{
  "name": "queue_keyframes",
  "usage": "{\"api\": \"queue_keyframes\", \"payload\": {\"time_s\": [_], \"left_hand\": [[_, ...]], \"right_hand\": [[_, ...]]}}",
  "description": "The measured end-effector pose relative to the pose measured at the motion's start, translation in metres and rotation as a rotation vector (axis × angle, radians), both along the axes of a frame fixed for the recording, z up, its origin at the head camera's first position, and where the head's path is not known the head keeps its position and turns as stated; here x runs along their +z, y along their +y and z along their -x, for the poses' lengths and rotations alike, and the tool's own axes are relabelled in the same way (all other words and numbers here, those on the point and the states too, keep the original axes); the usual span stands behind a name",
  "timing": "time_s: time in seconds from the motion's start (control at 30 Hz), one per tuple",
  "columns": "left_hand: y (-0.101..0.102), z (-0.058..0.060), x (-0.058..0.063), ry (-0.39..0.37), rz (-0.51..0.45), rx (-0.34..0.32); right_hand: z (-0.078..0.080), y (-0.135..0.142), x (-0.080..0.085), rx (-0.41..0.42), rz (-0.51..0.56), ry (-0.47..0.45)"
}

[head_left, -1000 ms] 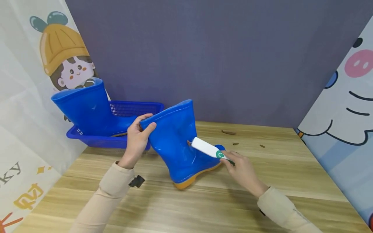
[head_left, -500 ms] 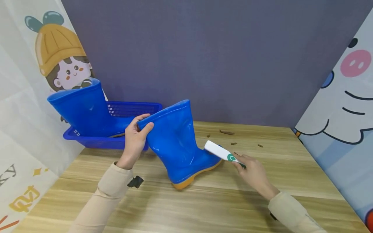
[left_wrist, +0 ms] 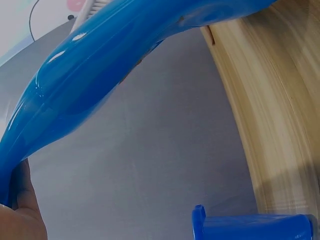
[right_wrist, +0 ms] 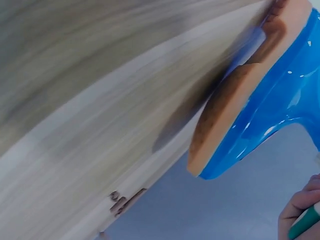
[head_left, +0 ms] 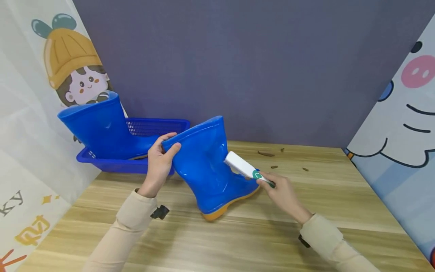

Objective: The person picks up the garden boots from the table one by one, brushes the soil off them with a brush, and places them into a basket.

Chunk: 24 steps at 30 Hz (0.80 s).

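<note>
My left hand [head_left: 159, 162] grips the top rim of a blue rubber boot [head_left: 200, 162] with an orange sole, thumb on the outside. The boot leans, its toe pointing right; in the right wrist view, the toe end of its sole [right_wrist: 220, 117] is raised off the table. My right hand [head_left: 283, 192] holds a white scrubbing brush [head_left: 240, 165] with a green-and-white handle [right_wrist: 307, 220]. The brush's bristles face the front of the boot's shaft, at or very near it. Brown smears [left_wrist: 131, 71] show along the boot's edge in the left wrist view.
A second blue boot [head_left: 98, 130] stands in a blue plastic basket [head_left: 119, 166] on the left. Several brown bits, among them a long one [head_left: 266, 153], lie on the wooden table [head_left: 244, 238] toward the back. A grey panel [head_left: 238, 68] rises behind.
The brush swept down and right off the shaft, then came back up and left. The brown lump beside it is gone from the shaft; another bit lies farther back. The left hand holds still.
</note>
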<state>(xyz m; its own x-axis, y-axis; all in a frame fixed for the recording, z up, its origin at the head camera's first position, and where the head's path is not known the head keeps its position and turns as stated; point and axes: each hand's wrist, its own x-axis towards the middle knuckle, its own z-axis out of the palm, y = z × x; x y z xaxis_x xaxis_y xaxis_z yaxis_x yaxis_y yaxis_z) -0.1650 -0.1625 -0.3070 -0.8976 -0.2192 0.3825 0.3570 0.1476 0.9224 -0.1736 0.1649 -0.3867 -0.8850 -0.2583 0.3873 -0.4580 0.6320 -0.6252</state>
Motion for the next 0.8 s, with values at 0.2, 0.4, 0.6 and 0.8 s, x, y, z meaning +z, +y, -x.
{"api": "queue_keyframes", "payload": {"time_s": [0.2,0.4,0.6,0.8], "left_hand": [[0.007,0.003,0.002,0.015,-0.01,-0.023],[0.019,0.007,0.006,0.083,0.016,-0.011],[0.03,0.02,0.022,0.189,0.127,-0.01],[0.025,0.04,0.039,0.165,0.208,-0.04]], "right_hand": [[-0.002,-0.001,0.004,0.015,0.153,-0.077],[-0.004,0.005,0.008,-0.014,0.339,-0.199],[-0.006,0.019,0.007,-0.065,0.352,-0.186],[-0.009,0.031,0.008,-0.095,0.347,-0.148]]}}
